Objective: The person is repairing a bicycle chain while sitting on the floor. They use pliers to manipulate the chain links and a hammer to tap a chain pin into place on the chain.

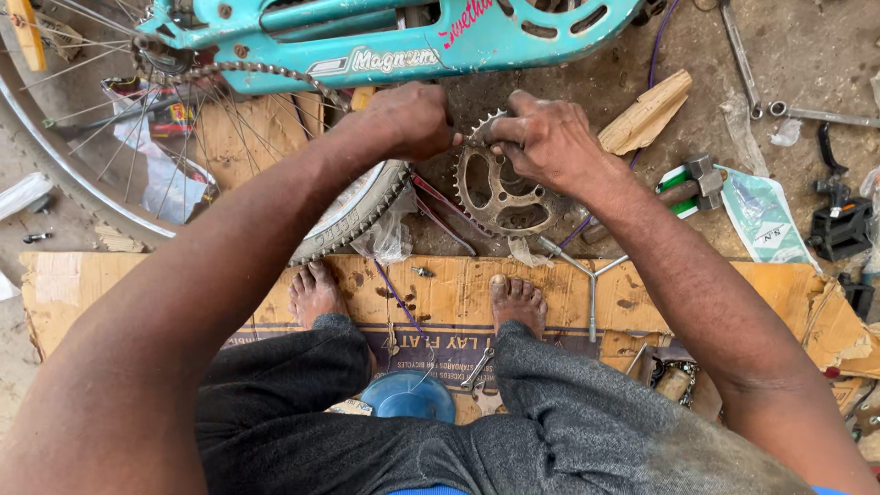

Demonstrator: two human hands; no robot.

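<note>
Knees and bare feet sit nearest, on the flattened cardboard sheet (183, 284), a blue bowl (408, 396) between the legs at its near edge. Y-shaped socket wrench (591, 275) lies at the sheet's far edge, right of the right foot. Past it, on dirt ground, both hands work the chainring (500, 188): right hand (550, 137) pinches its toothed top rim, left hand (412, 117) closed tight by the rim's left side, exact hold hidden. Step looks like seating the chainring by the chain (266, 75). Next move likely needs teeth lined up with links. Farther: teal bicycle frame (385, 37), wheel (110, 137), spanners (742, 64) far right.
</note>
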